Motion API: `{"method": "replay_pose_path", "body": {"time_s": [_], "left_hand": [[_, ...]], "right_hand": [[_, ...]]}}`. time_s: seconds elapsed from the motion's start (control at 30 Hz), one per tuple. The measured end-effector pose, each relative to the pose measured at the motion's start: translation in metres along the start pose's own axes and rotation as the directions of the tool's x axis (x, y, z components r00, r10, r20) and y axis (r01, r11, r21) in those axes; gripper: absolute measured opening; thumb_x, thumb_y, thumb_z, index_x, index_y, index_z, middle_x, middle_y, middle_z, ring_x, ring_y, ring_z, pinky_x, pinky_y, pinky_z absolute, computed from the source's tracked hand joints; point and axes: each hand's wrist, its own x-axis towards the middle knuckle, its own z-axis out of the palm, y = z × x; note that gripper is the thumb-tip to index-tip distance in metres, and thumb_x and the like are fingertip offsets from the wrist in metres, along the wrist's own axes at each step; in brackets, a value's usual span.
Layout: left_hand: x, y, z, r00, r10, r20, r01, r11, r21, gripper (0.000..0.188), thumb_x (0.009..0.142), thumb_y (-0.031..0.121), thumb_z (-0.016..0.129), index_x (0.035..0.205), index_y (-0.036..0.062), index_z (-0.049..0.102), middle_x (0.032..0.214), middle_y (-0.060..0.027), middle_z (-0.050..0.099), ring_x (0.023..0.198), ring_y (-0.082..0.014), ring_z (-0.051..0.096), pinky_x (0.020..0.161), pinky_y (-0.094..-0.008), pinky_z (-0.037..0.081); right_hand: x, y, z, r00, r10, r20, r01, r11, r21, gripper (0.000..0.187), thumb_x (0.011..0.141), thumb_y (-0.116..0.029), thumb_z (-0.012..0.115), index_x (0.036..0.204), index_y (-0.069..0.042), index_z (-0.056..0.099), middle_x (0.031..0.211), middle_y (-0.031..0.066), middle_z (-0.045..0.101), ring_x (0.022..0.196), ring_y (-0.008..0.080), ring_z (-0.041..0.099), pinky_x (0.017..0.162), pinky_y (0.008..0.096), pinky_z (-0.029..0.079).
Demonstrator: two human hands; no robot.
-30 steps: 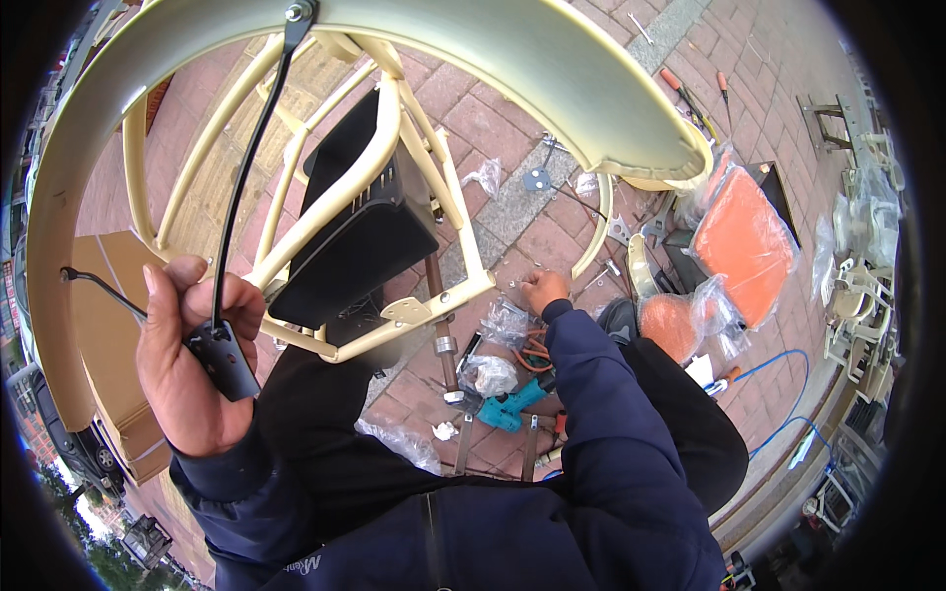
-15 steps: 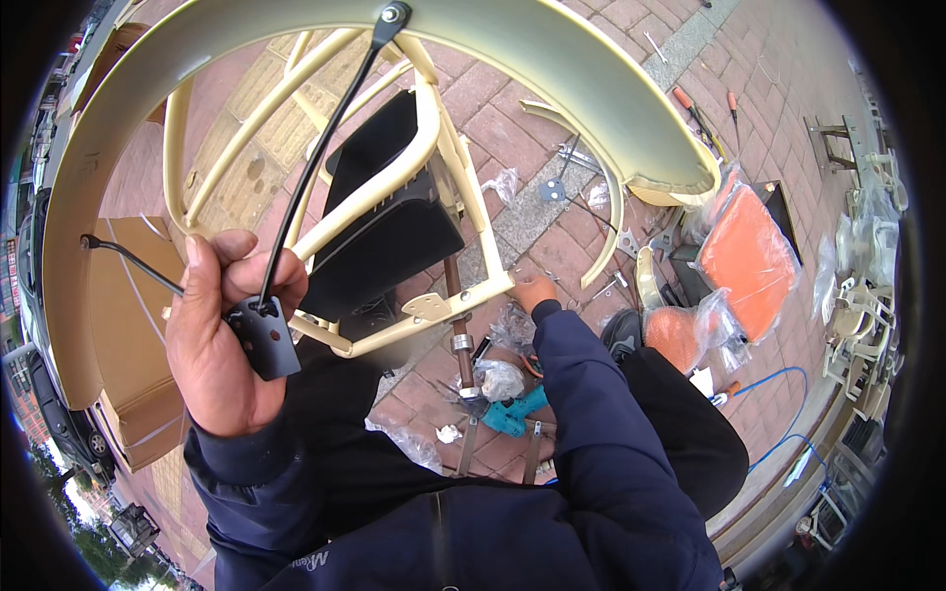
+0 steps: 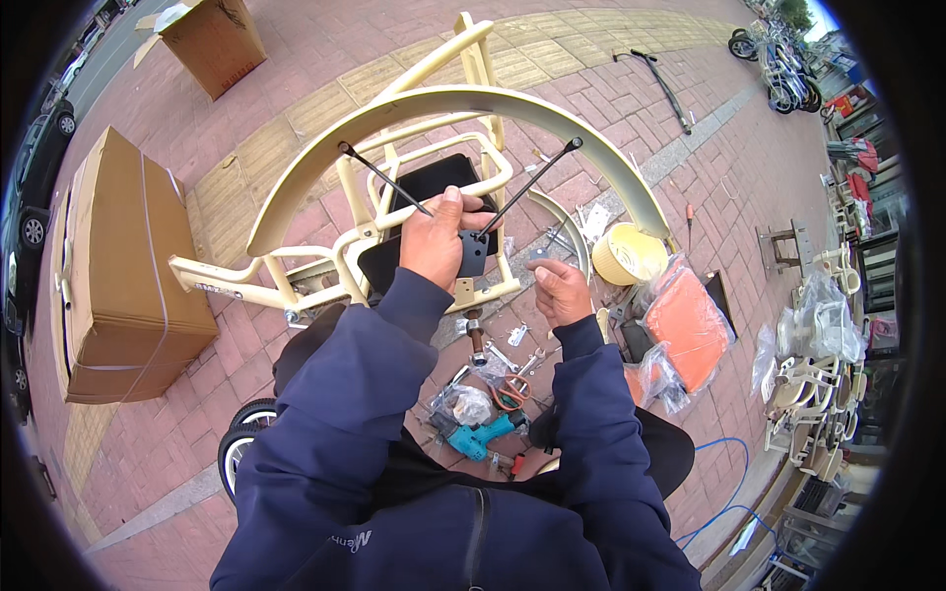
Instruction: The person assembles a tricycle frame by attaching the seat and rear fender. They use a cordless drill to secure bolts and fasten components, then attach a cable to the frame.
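Observation:
My left hand [image 3: 439, 241] pinches a small black bracket plate [image 3: 475, 258] with holes. Two thin black stay rods run from this grip up to a cream curved mudguard [image 3: 471, 100], which arches above the hand. Just right of the plate is my right hand [image 3: 562, 295], its thumb and forefinger closed together; whatever lies between them is too small to name. Behind the mudguard stands a cream tubular cycle frame [image 3: 424, 98] with a black box-like part [image 3: 379, 264] inside it. A tab with holes [image 3: 463, 291] on the frame's lower bar sits below the bracket plate.
Near my legs lie a teal power drill [image 3: 478, 435], orange-handled scissors [image 3: 510, 392] and wrenches [image 3: 532, 361]. Orange padded parts [image 3: 690, 325] in plastic and a yellow basket [image 3: 631, 254] are at right. A large cardboard box [image 3: 138, 276] stands left; a pump [image 3: 665, 89] lies farther off.
My left hand has moved right and away from me with the mudguard and bracket. My right hand has left the frame's lower bar and come up beside the plate. The view has shifted.

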Motion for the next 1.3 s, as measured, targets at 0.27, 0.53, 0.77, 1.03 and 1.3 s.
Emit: {"method": "replay_pose_path", "body": {"time_s": [0.27, 0.53, 0.77, 1.03, 1.3], "left_hand": [[-0.021, -0.059, -0.018, 0.993, 0.117, -0.004, -0.112, 0.960, 0.256, 0.055, 0.105, 0.043, 0.043, 0.108, -0.0069, 0.064, 0.089, -0.0144, 0.074, 0.084, -0.0176, 0.069, 0.081, -0.0300, 0.051], [-0.033, -0.106, -0.048, 0.966, 0.097, -0.239, 0.038, 0.863, 0.504, 0.031, 0.096, 0.026, 0.058, 0.093, -0.0037, 0.067, 0.082, -0.0130, 0.072, 0.075, -0.0219, 0.068, 0.073, -0.0346, 0.052], [-0.039, -0.140, -0.057, 0.972, 0.076, -0.223, 0.075, 0.796, 0.601, 0.023, 0.086, 0.014, 0.070, 0.101, -0.0034, 0.065, 0.081, -0.0149, 0.070, 0.073, -0.0245, 0.066, 0.070, -0.0366, 0.051], [-0.034, -0.142, -0.060, 0.969, 0.065, -0.240, 0.104, 0.769, 0.630, 0.020, 0.084, 0.005, 0.070, 0.100, -0.0037, 0.061, 0.077, -0.0107, 0.069, 0.067, -0.0189, 0.065, 0.064, -0.0331, 0.050], [0.002, -0.109, -0.065, 0.909, 0.210, -0.361, 0.083, 0.755, 0.650, 0.035, 0.084, 0.009, 0.073, 0.114, -0.0059, 0.063, 0.092, -0.0171, 0.073, 0.082, -0.0229, 0.071, 0.074, -0.0341, 0.053]], "right_hand": [[0.003, -0.032, 0.092, 0.968, -0.225, -0.112, 0.142, 0.857, -0.495, 0.027, 0.094, -0.024, 0.065, 0.085, 0.001, 0.065, 0.066, -0.0029, 0.053, 0.059, 0.0063, 0.042, 0.052, 0.0267, 0.035], [0.015, 0.021, 0.071, 0.924, -0.347, -0.161, 0.129, 0.679, -0.723, 0.030, 0.090, -0.023, 0.066, 0.077, 0.004, 0.065, 0.065, 0.0029, 0.056, 0.063, 0.0111, 0.046, 0.059, 0.0335, 0.039], [0.029, 0.043, 0.063, 0.909, -0.406, -0.090, 0.204, 0.624, -0.754, 0.032, 0.089, -0.025, 0.065, 0.078, 0.004, 0.063, 0.066, 0.0184, 0.060, 0.059, 0.0262, 0.054, 0.061, 0.0398, 0.044], [0.041, 0.034, 0.073, 0.924, -0.382, -0.022, 0.237, 0.617, -0.750, 0.031, 0.090, -0.025, 0.065, 0.079, 0.004, 0.063, 0.066, 0.0163, 0.060, 0.060, 0.0230, 0.053, 0.060, 0.0392, 0.043], [0.021, 0.011, 0.095, 0.924, -0.381, 0.004, 0.207, 0.493, -0.845, 0.029, 0.090, -0.026, 0.066, 0.100, 0.001, 0.071, 0.081, 0.0137, 0.071, 0.075, 0.0222, 0.067, 0.071, 0.0342, 0.051]]}}
